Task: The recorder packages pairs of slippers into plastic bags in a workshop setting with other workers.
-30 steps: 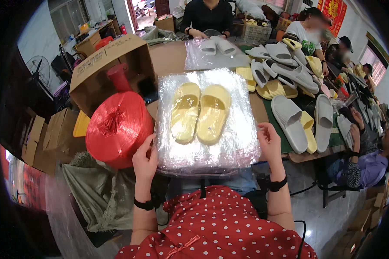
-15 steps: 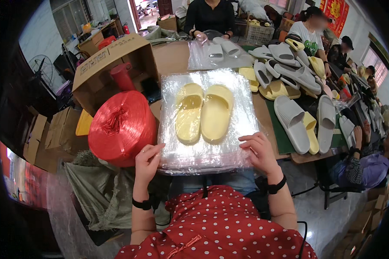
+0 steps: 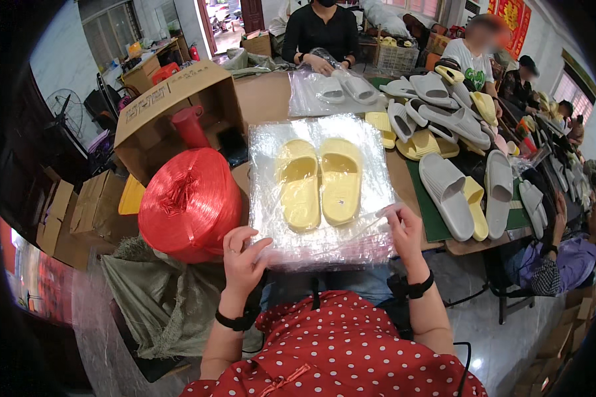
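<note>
Right hand (image 3: 406,233) is pinching a clear bag (image 3: 372,228), yellow slippers (image 3: 339,185) just left of that. Left hand (image 3: 242,263)'s kinda spread.

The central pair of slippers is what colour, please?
The central slippers are pale yellow; the head view shows them best.

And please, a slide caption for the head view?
Left hand and right hand at clear plastic with yellow slippers, beside a red roll.

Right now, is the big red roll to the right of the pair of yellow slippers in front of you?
No, the red roll sits to the left of the yellow slippers.
</note>
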The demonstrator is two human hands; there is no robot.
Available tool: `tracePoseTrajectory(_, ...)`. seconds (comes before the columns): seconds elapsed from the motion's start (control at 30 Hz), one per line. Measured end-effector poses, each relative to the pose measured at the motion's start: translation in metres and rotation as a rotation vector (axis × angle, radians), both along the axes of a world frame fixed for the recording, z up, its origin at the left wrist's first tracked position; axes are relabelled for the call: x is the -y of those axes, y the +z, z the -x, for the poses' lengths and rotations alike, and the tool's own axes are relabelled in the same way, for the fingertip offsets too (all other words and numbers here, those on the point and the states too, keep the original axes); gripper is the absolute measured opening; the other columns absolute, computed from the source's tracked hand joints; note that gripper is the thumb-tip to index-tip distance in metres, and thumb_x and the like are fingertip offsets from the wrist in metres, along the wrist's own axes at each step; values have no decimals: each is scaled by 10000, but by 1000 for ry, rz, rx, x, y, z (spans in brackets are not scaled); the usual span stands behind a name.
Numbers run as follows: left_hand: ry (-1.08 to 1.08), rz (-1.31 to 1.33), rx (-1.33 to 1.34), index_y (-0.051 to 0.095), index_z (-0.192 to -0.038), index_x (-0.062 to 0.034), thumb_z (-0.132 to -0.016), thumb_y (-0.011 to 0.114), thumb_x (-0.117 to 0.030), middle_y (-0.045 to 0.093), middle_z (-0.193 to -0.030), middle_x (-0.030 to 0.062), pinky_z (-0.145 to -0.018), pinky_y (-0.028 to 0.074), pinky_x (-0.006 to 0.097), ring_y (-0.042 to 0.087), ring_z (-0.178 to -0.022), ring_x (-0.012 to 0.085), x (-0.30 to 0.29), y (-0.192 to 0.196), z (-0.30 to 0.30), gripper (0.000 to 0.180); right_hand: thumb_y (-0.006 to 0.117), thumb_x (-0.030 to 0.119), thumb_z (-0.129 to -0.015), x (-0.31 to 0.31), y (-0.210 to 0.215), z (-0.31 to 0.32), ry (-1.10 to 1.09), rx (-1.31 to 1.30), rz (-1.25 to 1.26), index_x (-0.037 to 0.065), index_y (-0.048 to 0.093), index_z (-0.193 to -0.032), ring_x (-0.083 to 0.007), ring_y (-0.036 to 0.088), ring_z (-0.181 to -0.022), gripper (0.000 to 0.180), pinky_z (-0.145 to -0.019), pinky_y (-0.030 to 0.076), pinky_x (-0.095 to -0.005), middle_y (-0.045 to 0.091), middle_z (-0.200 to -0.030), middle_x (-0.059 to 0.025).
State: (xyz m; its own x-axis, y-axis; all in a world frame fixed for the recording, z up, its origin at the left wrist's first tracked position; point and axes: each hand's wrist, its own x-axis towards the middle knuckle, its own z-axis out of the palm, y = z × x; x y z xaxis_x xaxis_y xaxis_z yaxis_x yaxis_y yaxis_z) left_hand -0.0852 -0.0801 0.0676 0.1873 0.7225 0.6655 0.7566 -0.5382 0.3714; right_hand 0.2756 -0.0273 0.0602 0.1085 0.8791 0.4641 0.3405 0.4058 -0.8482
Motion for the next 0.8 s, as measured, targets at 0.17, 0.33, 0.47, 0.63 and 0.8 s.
tracePoseTrajectory(0.17, -174, -12, 294, 724, -818, -3, -872, 581, -38, 708, -1012, 124, -888, 479, 371, 604, -1061, 271, -26, 14, -18, 157, 615, 102, -964, -5, 9, -1, -53, -49, 35, -2, 687, -896, -43, 465, -617, 144, -564, 367, -222, 652, -726, -3)
tracePoseTrajectory(0.33, -128, 285, 675, 668, -758, 36, -941, 535, -67, 673, -698, 105, -676, 480, 298, 642, -715, 166, -53, -5, -30, 248, 622, 147, -980, -16, 8, 0, -146, -100, 67, -22, 676, -926, -30, 516, -616, 186, -557, 389, -213, 660, -688, -8)
tracePoseTrajectory(0.47, -50, 557, 865, 641, -713, 38, -993, 539, -193, 589, -602, 63, -564, 436, 275, 579, -565, 113, -72, -19, -34, 377, 655, 166, -933, -30, -18, -2, -219, -44, 164, 3, 684, -936, -120, 609, -552, 165, -533, 441, -287, 653, -642, -67)
tracePoseTrajectory(0.63, 130, 626, 609, 655, -712, 34, -951, 593, -293, 617, -579, 96, -557, 462, 327, 615, -550, 167, -80, -20, -35, 409, 664, 143, -855, -20, 2, 13, -413, 400, 307, 73, 659, -1088, -286, 647, -732, 243, -697, 508, -393, 662, -785, -107)
tracePoseTrajectory(0.8, 239, 608, 444, 676, -739, 19, -920, 609, -325, 640, -624, 159, -607, 491, 384, 666, -611, 279, -85, -32, -27, 395, 682, 68, -821, 3, 39, 56, -304, 601, -387, 84, 604, -1200, -371, 484, -1226, 387, -1011, 397, -480, 555, -1286, -149)
